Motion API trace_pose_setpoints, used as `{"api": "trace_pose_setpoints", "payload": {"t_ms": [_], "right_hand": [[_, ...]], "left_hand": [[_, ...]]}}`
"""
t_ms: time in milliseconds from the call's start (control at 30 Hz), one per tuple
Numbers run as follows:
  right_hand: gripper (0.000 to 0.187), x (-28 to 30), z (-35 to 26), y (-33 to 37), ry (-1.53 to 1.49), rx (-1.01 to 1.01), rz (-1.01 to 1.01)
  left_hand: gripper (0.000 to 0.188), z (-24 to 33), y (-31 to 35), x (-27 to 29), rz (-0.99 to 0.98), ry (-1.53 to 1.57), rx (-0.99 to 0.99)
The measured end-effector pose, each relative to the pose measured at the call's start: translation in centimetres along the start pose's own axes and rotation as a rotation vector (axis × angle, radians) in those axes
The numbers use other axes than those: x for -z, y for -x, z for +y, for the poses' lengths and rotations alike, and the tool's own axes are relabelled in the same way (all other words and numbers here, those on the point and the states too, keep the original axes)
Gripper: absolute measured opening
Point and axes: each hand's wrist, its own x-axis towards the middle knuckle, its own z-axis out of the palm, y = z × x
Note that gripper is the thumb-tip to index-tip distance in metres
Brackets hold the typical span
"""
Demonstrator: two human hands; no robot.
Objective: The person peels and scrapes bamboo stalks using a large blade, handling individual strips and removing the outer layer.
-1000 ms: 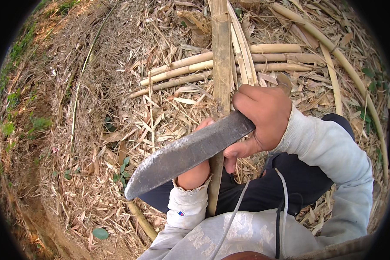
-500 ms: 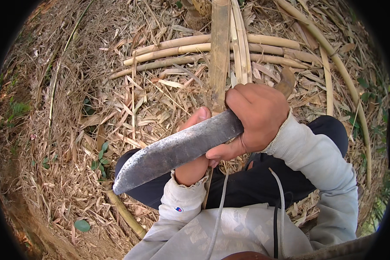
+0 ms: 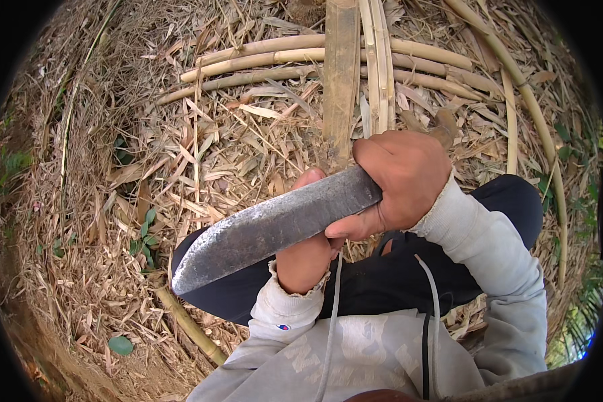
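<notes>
Over on the left, a long thin stem point(image 3: 70, 127) runs through dry leaf litter point(image 3: 80, 295), with a small leafy plant point(image 3: 144, 242) to its right and a single round leaf point(image 3: 120, 345) lying nearer. Just right of that, a bamboo pole point(image 3: 191, 328) slants in toward the seated person's dark trousers point(image 3: 368, 288). And there's the machete point(image 3: 275, 231), broad grey blade right across the middle, tip out over the left knee! Behind it, the left hand point(image 3: 305, 260): a fingertip peeks past the blade's far edge, the wrist shows on the near side, and the steel hides the rest, so what those fingers grasp I can't tell. Farther off, three bamboo poles point(image 3: 261, 62) lie side by side from left to right; a flat bamboo slat point(image 3: 342, 74) crosses over them, running near toward the blade, narrow bamboo strips point(image 3: 380, 67) just to its right. Now the right hand point(image 3: 407, 177), fingers clenched around the machete, thumb stretched left at the blade's near edge, the wooden handle point(image 3: 443, 127) poking out beyond the fist on the far side. Rightward again, a lone bamboo strip point(image 3: 510, 127) points away, and a curved pole point(image 3: 536, 114) sweeps round the right edge.
</notes>
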Motion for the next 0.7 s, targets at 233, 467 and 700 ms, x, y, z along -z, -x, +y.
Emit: {"api": "trace_pose_setpoints", "payload": {"t_ms": [233, 467, 700], "right_hand": [[0.072, 0.8, 1.7, -0.8, 0.113, -0.034, 0.065], [0.072, 0.8, 2.4, -0.2, 0.144, -0.182, 0.032], [0.077, 0.9, 3.1, -0.1, 0.079, -0.149, -0.026]], "left_hand": [[0.029, 0.6, -0.5, -0.5, -0.02, 0.579, 0.279], [0.037, -0.2, -0.3, -1.4, -0.091, 0.895, 0.528], [0.028, 0.2, 0.1, -1.4, -0.107, 0.928, 0.563]]}}
